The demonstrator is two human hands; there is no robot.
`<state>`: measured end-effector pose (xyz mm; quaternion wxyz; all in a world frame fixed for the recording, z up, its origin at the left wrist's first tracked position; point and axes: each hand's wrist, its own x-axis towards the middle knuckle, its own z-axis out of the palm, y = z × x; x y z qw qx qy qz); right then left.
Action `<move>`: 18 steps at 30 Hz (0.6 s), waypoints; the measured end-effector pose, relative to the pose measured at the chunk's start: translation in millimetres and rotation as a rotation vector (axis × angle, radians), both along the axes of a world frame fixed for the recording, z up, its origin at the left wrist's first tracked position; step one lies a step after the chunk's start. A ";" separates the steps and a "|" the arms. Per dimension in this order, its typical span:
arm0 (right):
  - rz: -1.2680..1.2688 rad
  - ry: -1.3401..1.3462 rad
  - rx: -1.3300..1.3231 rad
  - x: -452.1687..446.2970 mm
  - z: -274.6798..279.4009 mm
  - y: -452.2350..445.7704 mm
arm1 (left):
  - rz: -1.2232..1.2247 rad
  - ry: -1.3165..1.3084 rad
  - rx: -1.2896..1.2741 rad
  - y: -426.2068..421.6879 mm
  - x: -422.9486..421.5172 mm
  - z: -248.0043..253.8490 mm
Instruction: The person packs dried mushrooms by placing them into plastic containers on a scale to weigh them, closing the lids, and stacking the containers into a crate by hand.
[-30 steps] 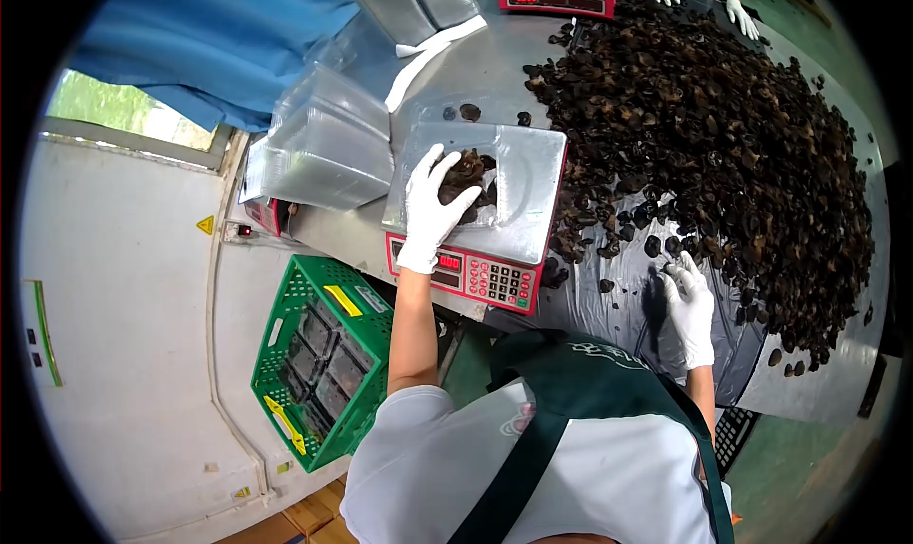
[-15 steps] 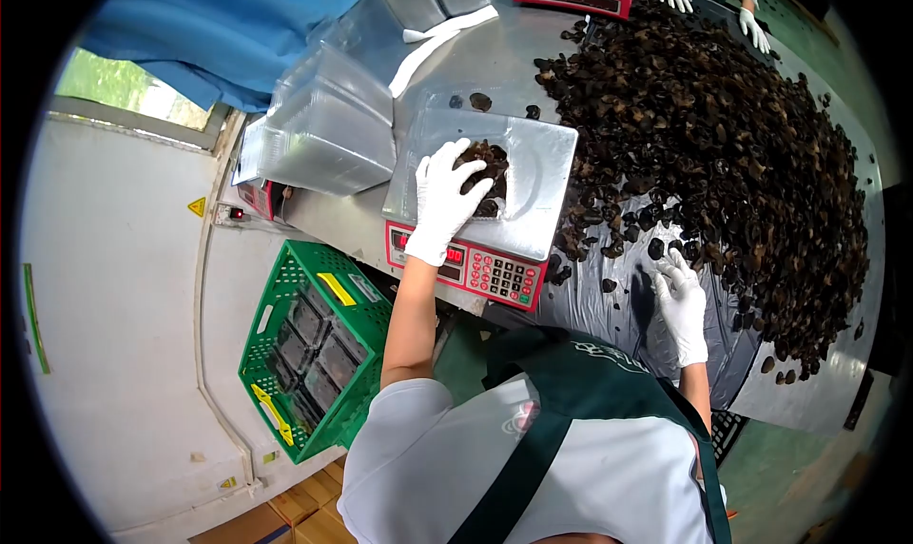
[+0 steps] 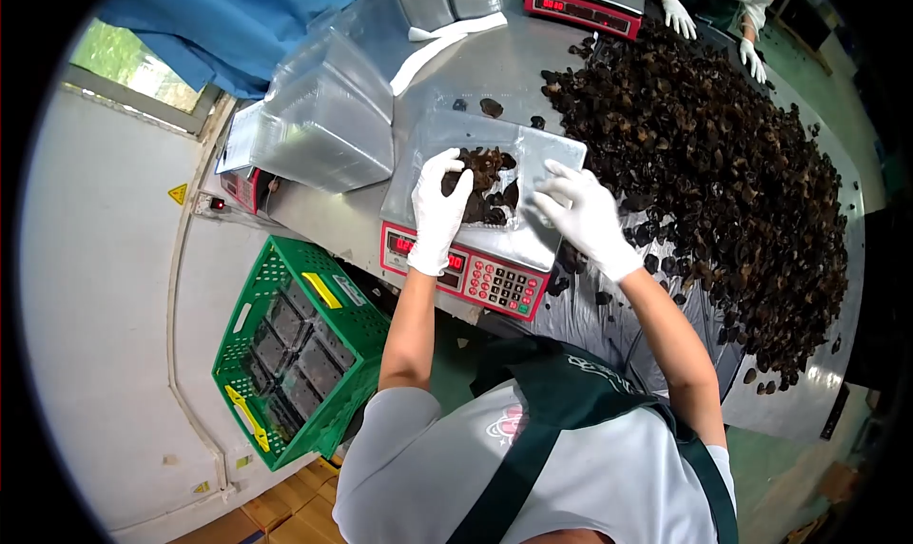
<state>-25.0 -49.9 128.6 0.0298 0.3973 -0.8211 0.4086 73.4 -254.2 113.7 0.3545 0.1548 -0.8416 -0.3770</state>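
Observation:
Dark, curled dried pieces [image 3: 487, 178] lie in a clear plastic tray on the metal plate of a red scale [image 3: 504, 285] with lit red digits. My left hand [image 3: 442, 206], in a white glove, is at the tray's left side, thumb and fingers apart and curved around the edge of the pieces. Just right of the tray, above the plate, is my right hand [image 3: 582, 213], also gloved, its fingers bent; whether something small is between them is hidden. A large heap of the same dark pieces [image 3: 704, 183] covers the table to the right.
Stacked clear trays [image 3: 333, 126] stand left of the scale. A green crate [image 3: 357, 373] with filled packs is below the table edge. Another red scale [image 3: 582, 13] stands at the back, beside a co-worker's gloved hands [image 3: 679, 17]. A white cloth strip [image 3: 433, 51] lies behind.
My right hand has moved from the front edge of the heap up and left to the scale. My left hand has shifted slightly off the pieces, toward the tray's left side.

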 end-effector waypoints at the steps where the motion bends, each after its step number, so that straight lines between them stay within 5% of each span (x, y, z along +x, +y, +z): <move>1: 0.005 -0.008 0.035 -1.1 5.1 -17.2 | -0.002 0.009 0.001 -1.4 0.5 -1.5; 8: -0.035 0.132 0.229 -6.2 -23.8 -77.4 | -0.006 0.078 0.105 -4.6 0.7 -2.4; 18: -0.071 -0.275 -0.032 -4.0 -9.8 -46.7 | -0.021 0.110 0.229 -5.0 -0.1 4.6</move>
